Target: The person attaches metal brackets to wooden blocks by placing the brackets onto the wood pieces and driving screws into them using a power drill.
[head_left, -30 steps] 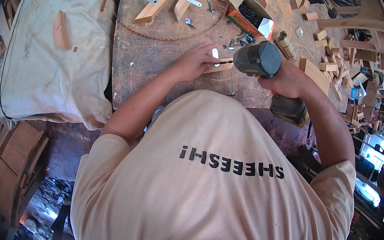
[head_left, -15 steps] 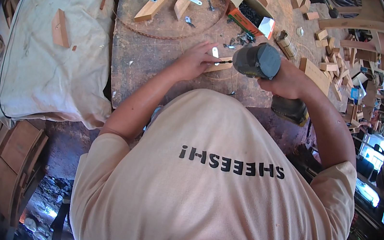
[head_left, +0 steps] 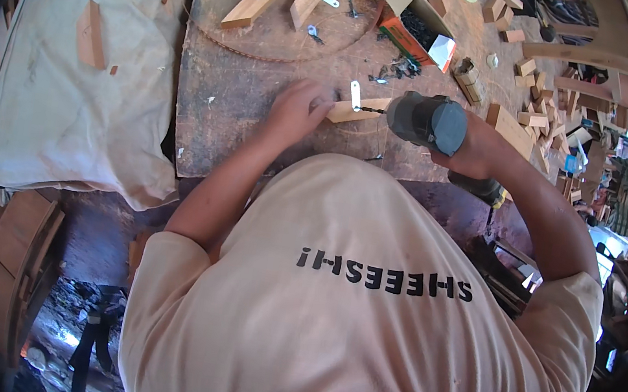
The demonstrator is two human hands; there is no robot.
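My right hand (head_left: 473, 144) is wrapped round the grip of a dark cordless drill (head_left: 427, 122). Its thin bit points left and its tip meets the lower end of a small white metal plate (head_left: 356, 90), as far as I can see. This plate stands out from a short wooden block (head_left: 364, 113) lying on the workbench. At the block's left end my left hand (head_left: 300, 111) is closed with curled fingers, holding it against the bench; the fingertips are partly hidden.
Beyond my hands, an open orange box (head_left: 415, 31) of dark screws stands on the workbench (head_left: 216, 128). Wooden blocks with metal plates (head_left: 256, 0) lie at the far left. Offcuts (head_left: 534, 118) pile up at right. A pale cloth (head_left: 102, 120) covers the left side.
My left fingers have drawn back from the bit and the plate to the block's left end. The drill has shifted slightly right and stays in my right hand.
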